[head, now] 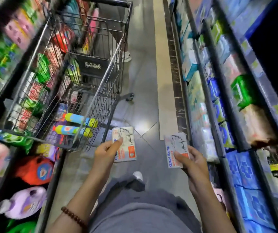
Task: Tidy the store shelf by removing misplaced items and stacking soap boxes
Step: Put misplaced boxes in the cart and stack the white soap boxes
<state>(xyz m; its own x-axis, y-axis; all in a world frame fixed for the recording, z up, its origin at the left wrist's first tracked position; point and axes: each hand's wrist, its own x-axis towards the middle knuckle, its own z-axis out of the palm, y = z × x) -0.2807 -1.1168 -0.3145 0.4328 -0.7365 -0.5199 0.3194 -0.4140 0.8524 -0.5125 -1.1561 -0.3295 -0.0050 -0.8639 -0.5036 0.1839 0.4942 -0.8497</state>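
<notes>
Between left shelf and right shelf, over the aisle floor: loaded wire cart toward the left. Left hand pinching a soap box just beside the cart's near corner; right hand gripping a second soap box near the right shelf.

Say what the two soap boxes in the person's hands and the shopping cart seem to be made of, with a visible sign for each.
Left soap box and right soap box: probably thin printed card, fairly matte; flat faces, straight edges, printed lettering. Shopping cart: metal wire, likely; thin dark grid bars and a paler top rail with a slight sheen.
</notes>
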